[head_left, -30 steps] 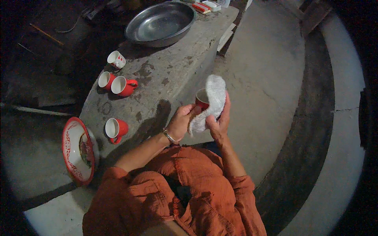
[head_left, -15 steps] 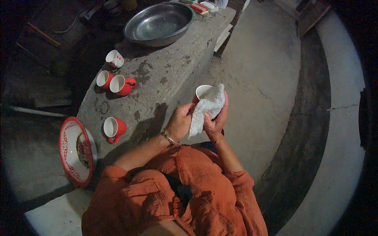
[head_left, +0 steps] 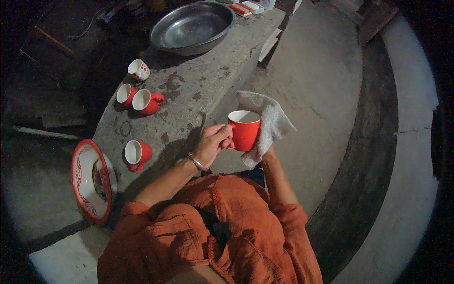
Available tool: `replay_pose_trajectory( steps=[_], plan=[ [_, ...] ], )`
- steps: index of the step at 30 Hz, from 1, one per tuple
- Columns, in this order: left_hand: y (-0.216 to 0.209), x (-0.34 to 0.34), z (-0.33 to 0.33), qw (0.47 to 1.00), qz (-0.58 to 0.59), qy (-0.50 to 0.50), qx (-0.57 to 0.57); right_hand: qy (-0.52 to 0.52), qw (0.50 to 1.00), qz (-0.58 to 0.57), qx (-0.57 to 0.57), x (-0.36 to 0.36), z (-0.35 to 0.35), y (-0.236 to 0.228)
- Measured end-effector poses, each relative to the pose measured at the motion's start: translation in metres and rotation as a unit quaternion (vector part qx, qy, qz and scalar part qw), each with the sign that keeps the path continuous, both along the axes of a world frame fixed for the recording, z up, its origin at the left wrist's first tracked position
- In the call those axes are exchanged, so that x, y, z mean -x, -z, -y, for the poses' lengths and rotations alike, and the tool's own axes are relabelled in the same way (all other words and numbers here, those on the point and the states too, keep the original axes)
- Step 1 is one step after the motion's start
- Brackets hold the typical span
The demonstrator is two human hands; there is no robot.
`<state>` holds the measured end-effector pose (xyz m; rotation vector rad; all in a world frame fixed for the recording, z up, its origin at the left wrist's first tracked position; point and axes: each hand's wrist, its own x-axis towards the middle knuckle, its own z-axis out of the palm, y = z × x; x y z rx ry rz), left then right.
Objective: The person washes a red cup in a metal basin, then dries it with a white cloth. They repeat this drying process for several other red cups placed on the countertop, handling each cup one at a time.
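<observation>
My left hand (head_left: 215, 146) is closed on the handle of a red mug (head_left: 245, 135) with a white inside. The mug is upright in front of my body, its mouth facing up. A pale grey cloth (head_left: 274, 120) is draped along the mug's right side, touching it. Under the cloth is my right hand (head_left: 269, 154), which carries it against the mug; its fingers are hidden. On the concrete ledge to the left, a red mug (head_left: 137, 152) lies nearest to me. Farther along are two more red mugs (head_left: 145, 102) (head_left: 126, 94) and a white patterned cup (head_left: 139, 70).
A large metal basin (head_left: 191, 28) rests on the far part of the concrete ledge (head_left: 189, 87). A white enamel basin with a red rim (head_left: 91, 182) is tilted at the ledge's near left. Small red and white items (head_left: 242, 9) lie at the far end.
The mug has come down slightly and its red side now shows. My left hand has shifted to its handle. The cloth has spread open rightward, covering my right hand.
</observation>
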<state>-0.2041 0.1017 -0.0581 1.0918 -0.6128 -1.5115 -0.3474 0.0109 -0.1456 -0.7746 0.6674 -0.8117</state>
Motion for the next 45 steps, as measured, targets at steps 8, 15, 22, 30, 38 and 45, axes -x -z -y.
replay_pose_trajectory(
  steps=[8,15,22,30,38,45],
  plan=[
    [0.006,-0.019,0.01,0.797,0.561,-0.064,0.217,-0.025,0.989,-0.069,-0.126,-0.001,-0.015,-0.022],
    [0.007,-0.027,0.02,0.861,0.423,0.273,0.072,-0.087,0.968,-0.208,0.11,0.008,-0.017,-0.03],
    [0.017,-0.014,0.015,0.92,0.339,0.174,0.092,0.063,0.764,-0.4,0.502,-0.005,-0.038,-0.051],
    [0.004,-0.016,0.011,0.811,0.421,0.327,0.242,-0.143,0.965,-0.021,0.221,0.027,0.002,-0.069],
    [0.016,-0.008,0.002,0.93,0.281,0.167,0.167,-0.028,0.935,-0.162,0.315,0.023,-0.007,-0.073],
    [0.048,-0.001,-0.003,0.88,0.431,0.027,0.199,0.042,0.655,-0.452,0.604,-0.003,-0.043,-0.075]
  ],
)
